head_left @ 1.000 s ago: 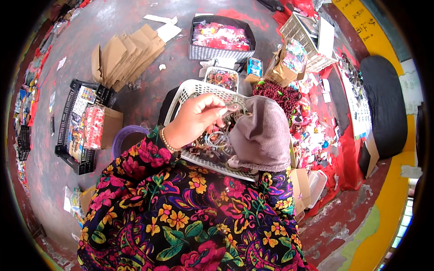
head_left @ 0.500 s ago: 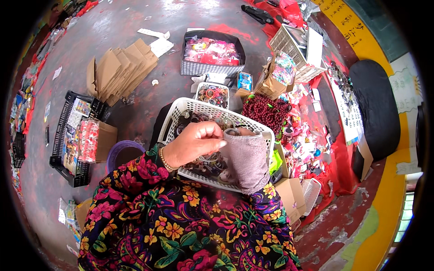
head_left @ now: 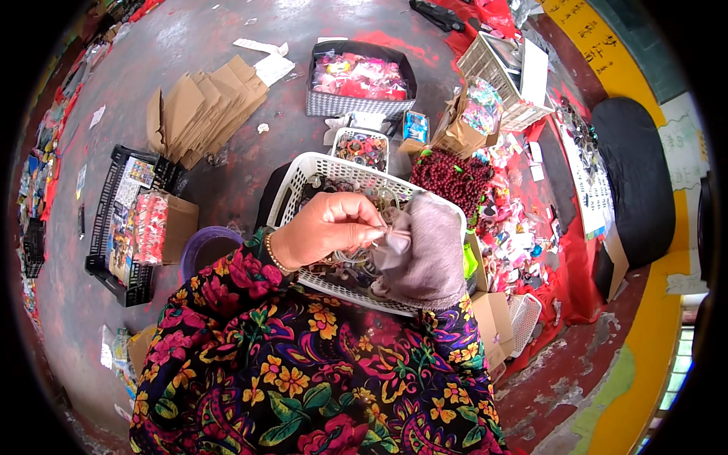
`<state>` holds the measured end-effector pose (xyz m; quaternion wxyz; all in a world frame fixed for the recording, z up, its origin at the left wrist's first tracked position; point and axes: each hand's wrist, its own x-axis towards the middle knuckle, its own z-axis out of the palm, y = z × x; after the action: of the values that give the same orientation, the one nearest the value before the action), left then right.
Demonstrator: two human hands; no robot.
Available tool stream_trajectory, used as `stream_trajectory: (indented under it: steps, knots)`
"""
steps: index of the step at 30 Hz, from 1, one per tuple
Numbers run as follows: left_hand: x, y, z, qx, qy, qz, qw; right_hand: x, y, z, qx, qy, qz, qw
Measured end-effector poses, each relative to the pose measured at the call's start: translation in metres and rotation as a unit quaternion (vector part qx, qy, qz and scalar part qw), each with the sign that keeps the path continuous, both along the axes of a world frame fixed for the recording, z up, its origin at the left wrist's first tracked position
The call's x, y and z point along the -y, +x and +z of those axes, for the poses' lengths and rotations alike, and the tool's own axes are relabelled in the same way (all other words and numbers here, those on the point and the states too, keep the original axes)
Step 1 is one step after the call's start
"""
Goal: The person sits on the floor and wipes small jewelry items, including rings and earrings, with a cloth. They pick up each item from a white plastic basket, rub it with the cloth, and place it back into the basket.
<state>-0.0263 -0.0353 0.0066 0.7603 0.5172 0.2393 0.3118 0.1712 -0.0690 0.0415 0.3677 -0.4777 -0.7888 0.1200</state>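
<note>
1. Left hand [head_left: 326, 230], near frame centre, pinched a gathered edge of soft mauve fabric [head_left: 436, 254].
2. The fabric lay rightward, longer from top to bottom.
3. Right hand was hidden; its grip I could not tell.

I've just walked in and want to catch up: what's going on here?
A person in a flowered top is working over a white basket that holds a jumble of small items. Their left hand has thumb and fingers pinched together at the edge of a mauve cloth, though what exactly is pinched is too small to tell. That cloth covers the end of the right sleeve, so the right hand's grip is hidden.
</note>
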Motion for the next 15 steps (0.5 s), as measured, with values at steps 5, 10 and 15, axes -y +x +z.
stream_trajectory:
  steps: [5,10,15]
  knots:
    - [-0.001,-0.002,0.002,-0.053,0.028,0.045,0.997,-0.006,-0.005,-0.014,-0.005,0.019,-0.002,1.0]
    - [-0.006,-0.002,-0.012,-0.114,0.096,0.017,0.989,-0.007,-0.008,-0.006,0.042,-0.185,0.125,0.974]
    - [-0.006,-0.003,-0.004,-0.004,0.025,0.018,1.0,-0.012,0.001,-0.017,-0.034,-0.039,0.174,0.983]
